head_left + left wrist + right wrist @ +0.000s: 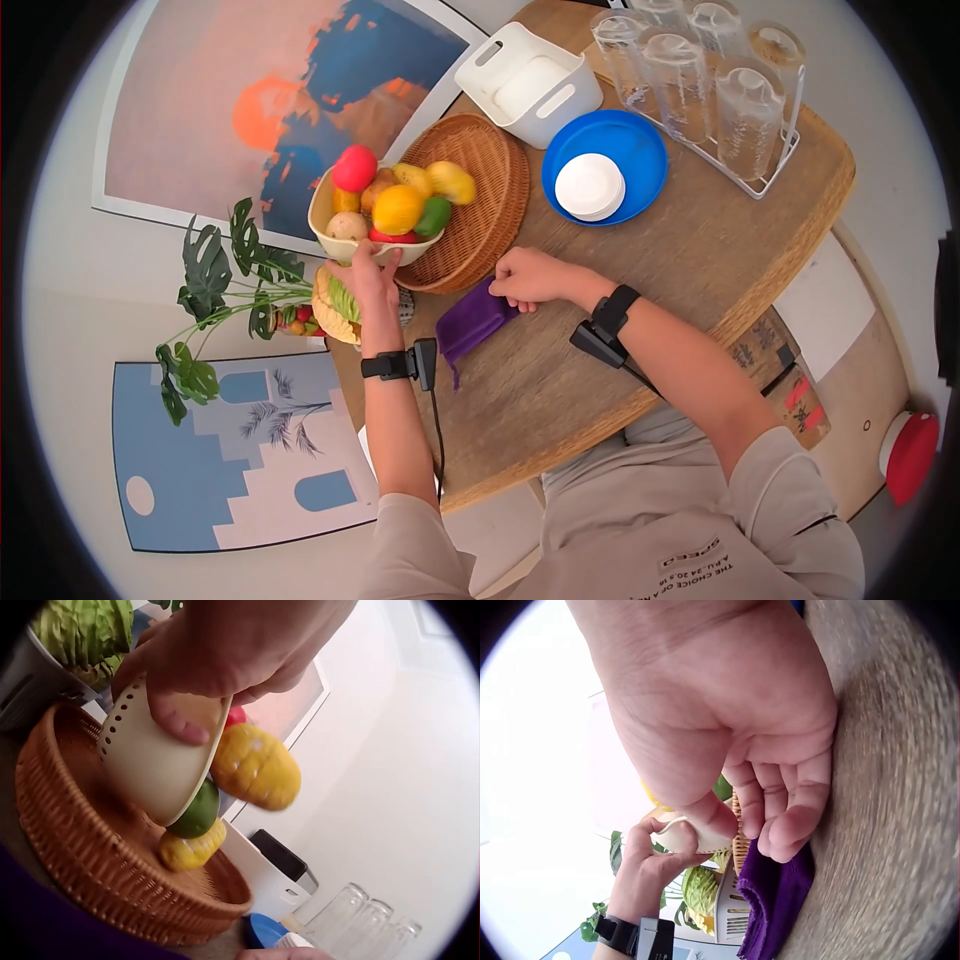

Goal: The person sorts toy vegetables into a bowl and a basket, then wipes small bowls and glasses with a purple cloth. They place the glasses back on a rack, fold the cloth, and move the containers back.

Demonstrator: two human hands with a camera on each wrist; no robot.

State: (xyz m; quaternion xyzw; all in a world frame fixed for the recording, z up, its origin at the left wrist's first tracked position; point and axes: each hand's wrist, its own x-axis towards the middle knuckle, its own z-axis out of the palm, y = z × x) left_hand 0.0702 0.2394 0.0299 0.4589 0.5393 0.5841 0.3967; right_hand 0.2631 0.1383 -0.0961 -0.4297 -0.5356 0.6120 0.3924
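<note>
while the left hand (372, 285) grips its rim, the cream bowl (150, 765) is tilted over the near left part of the wicker basket (500, 180), with mixed fruit (398, 210) at its mouth. the bowl looks thin-walled, fairly stiff and light in itself, though the load probably makes it top-heavy, and its smooth side may slip; the rim, thumb outside and fingers across the edge, seems the best hold. the fruit looks rounded and apt to roll. the left forearm reaches out nearly straight, and that hand's fingers are clamped on the bowl. the right hand (530, 277) lies low at the near side of the basket, by the purple cloth (470, 322), its fingers loosely bent and the thumb apart; whether they touch the cloth, i cannot tell.
</note>
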